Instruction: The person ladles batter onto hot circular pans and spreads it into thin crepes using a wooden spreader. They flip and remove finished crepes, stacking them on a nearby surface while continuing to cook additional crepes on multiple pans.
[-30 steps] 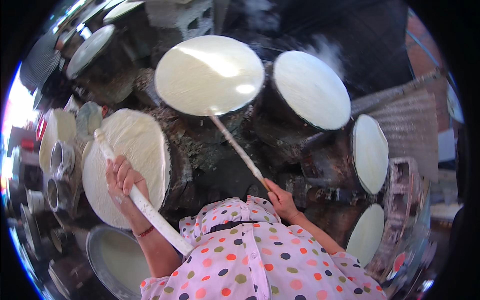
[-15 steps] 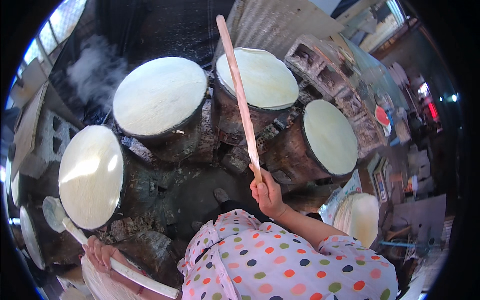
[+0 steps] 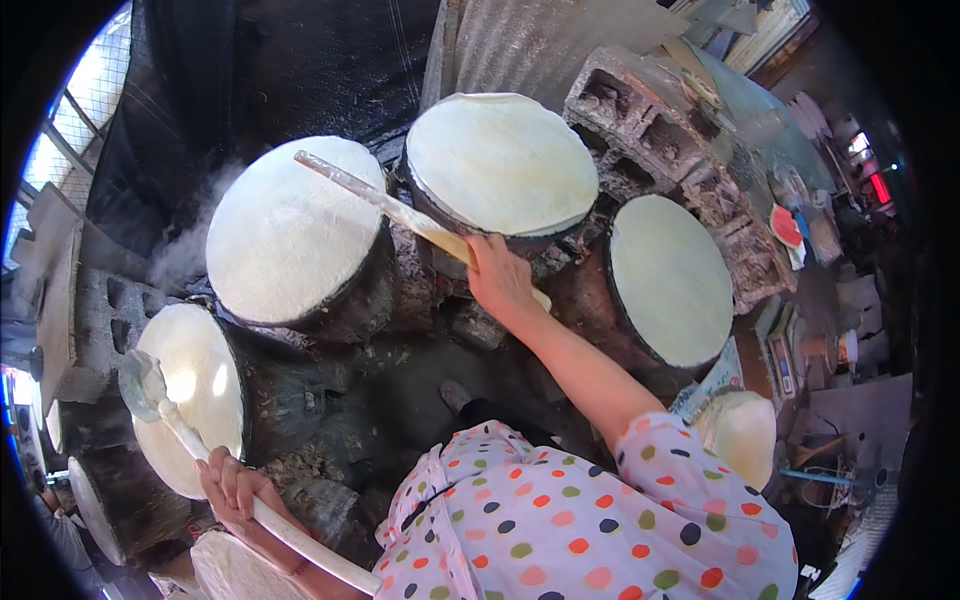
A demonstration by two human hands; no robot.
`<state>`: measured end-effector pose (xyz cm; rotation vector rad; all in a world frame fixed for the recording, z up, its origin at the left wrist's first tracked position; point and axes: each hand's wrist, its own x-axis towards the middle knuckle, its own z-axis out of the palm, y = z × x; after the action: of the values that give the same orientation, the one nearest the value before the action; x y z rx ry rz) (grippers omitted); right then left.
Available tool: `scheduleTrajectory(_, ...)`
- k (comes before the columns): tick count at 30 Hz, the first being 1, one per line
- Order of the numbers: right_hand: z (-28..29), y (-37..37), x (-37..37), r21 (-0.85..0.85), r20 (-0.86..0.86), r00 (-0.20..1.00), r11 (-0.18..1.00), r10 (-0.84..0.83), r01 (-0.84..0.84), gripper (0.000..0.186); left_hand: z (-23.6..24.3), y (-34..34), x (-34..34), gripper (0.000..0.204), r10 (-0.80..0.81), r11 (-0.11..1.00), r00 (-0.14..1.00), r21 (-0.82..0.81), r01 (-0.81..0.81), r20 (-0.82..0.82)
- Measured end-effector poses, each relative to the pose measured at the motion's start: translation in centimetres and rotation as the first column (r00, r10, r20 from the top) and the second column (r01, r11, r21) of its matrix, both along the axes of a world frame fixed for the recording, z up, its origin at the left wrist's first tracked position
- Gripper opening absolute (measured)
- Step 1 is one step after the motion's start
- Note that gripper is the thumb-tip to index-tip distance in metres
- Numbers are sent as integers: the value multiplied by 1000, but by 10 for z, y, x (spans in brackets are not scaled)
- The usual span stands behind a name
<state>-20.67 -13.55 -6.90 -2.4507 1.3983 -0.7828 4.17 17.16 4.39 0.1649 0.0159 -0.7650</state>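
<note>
My right hand (image 3: 503,282) is closed round a wooden stick (image 3: 392,208). The stick slants up and left, its far end above a steaming round griddle (image 3: 285,245) coated with a pale, thin sheet. A second griddle (image 3: 503,160) bears a similar sheet just beyond my hand; the sheet's edge is slightly raised. My left hand (image 3: 238,490) grips the long white handle of a ladle (image 3: 142,385). The ladle's rounded bowl is over the left edge of a shiny pale griddle (image 3: 198,385); whether it touches cannot be told.
Another pale-topped griddle (image 3: 670,280) stands on the right, beside stacked concrete blocks (image 3: 690,165). Stacked pale rounds (image 3: 742,435) lie near my right elbow. More concrete blocks (image 3: 115,310) stand at the left, and a dark sheet (image 3: 270,70) hangs behind the griddles.
My right hand has moved forward, and the stick has swung from upright to slanting left over the steaming griddle. The ladle has come up and right, toward the left griddle. The view has shifted somewhat.
</note>
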Motion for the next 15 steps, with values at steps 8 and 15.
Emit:
scheduleTrajectory(8, -12, -107, 43, 42, -241, 970, 999, -7, 17, 17, 16, -21, -28, 15, 102, 991, 995, 84, -101, -10)
scheduleTrajectory(15, 70, -141, 3, -196, -84, 977, 964, -198, 179, 15, 4, -33, -18, 18, 69, 993, 998, 96, -69, 4)
